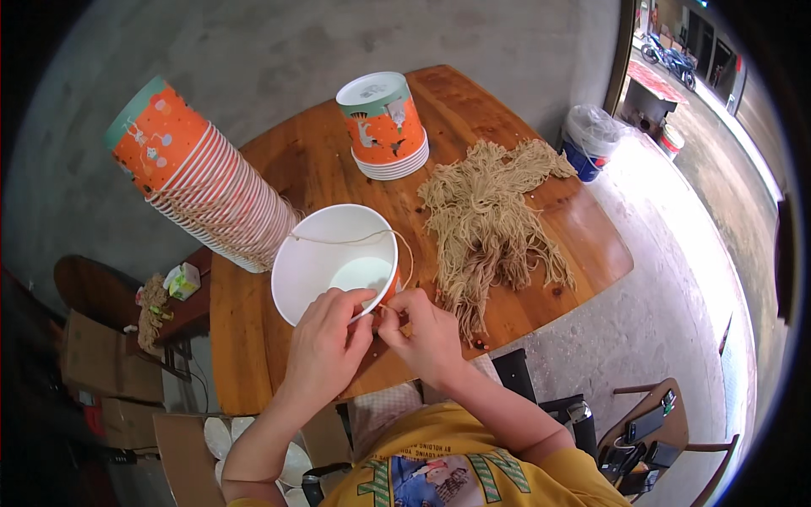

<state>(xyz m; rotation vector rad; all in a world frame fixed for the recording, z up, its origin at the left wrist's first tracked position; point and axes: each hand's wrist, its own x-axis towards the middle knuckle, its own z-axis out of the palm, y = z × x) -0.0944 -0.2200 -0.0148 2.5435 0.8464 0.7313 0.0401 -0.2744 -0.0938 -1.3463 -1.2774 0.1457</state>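
A white-lined paper bucket (pixel 297 275) with an orange outside lies tilted on the wooden table, its mouth toward me. My left hand (pixel 325 342) grips its near rim, fingers reaching over into the mouth. My right hand (pixel 422 336) is closed in a pinch against the outside wall near that rim. A thin tan cord (pixel 351 241) crosses the mouth from the far left, loops over the right rim and runs down toward my right hand. The fingertips hide where it ends, so what the pinch holds is partly covered.
A tall leaning stack of corded orange buckets (pixel 224 182) stands at left on the table (pixel 279 152). A shorter upright stack (pixel 384 127) is at the back. Tan cords lie in a pile (pixel 490 224) at right. Below left, an open carton (pixel 182 456) holds white round pieces.
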